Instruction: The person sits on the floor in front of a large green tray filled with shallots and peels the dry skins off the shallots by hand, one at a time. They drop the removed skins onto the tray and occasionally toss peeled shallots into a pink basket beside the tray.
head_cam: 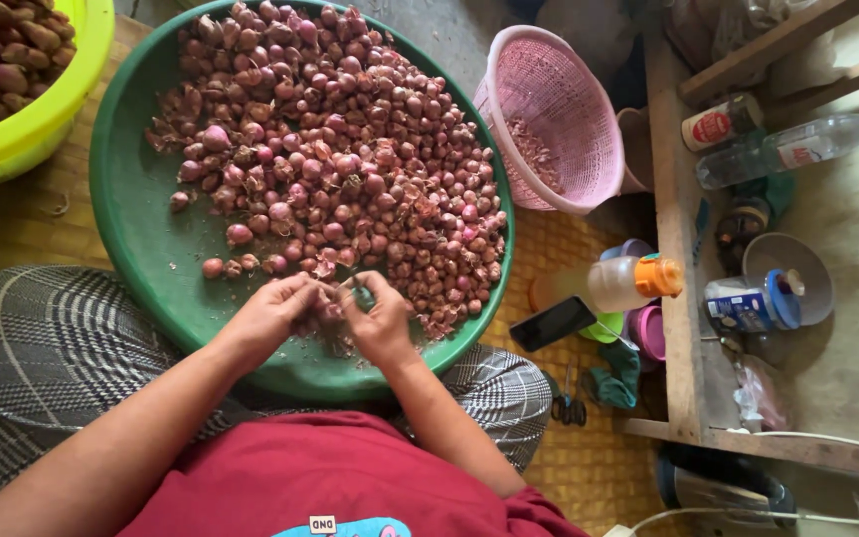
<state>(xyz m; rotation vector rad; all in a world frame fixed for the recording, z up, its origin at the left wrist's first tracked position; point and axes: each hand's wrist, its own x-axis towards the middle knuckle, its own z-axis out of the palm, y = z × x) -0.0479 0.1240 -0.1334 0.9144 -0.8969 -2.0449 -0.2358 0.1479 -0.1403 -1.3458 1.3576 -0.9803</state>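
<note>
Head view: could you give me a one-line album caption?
Both hands, left and right, work one shallot over a green basin.

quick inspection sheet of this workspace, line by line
surface: woven yellow floor mat, with a wooden ledge at the side
job's things: large green basin heaped with small red shallots
clutter: pink basket, yellow-green tub, dark phone, scissors, orange-capped bottle, clear bottle
grippers: left hand and right hand meet over the basin's near rim, fingers pinched together; what they hold is too small to tell
cables: white cable along the ledge
surroundings: checked cloth over the person's knees
</note>
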